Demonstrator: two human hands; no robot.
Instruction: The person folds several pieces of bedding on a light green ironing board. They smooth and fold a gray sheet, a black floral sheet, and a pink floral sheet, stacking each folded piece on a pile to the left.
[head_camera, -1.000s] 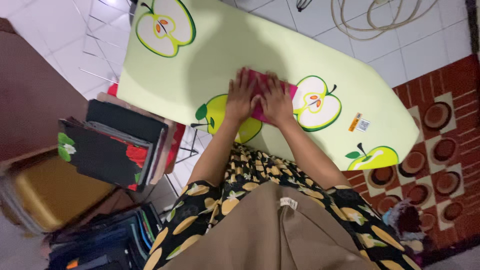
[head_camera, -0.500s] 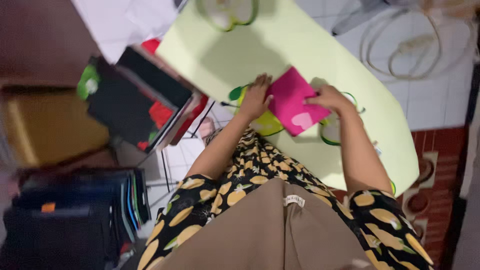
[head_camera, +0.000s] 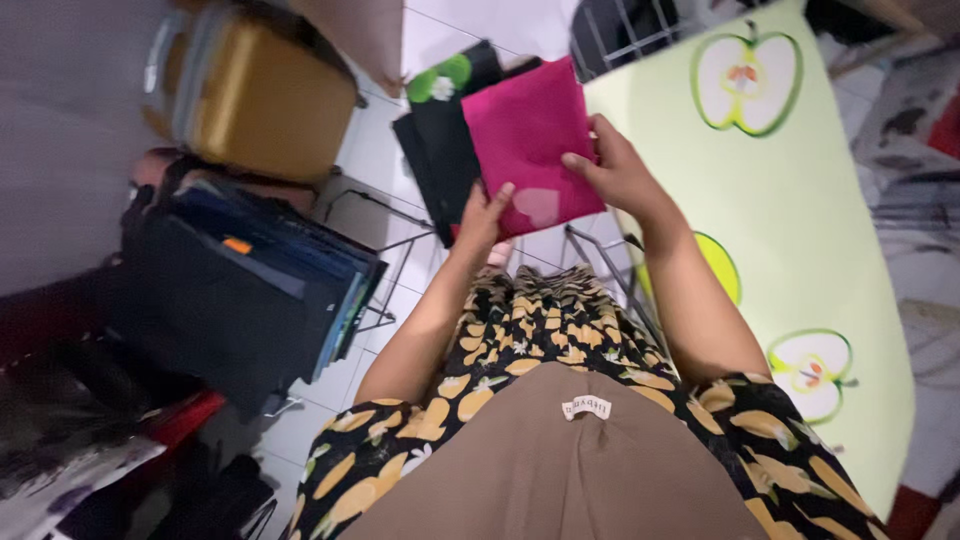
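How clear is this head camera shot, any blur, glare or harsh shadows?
Head view: the folded pink cloth and both hands, left hand and right hand, look fairly sharp; the left edge is dim and smeared; the ironing board is evenly lit, no strong glare; lines bend toward the corners.

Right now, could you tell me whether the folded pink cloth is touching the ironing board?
Apart. The head view shows both hands holding the pink cloth lifted off the ironing board, over the black fabric stack.
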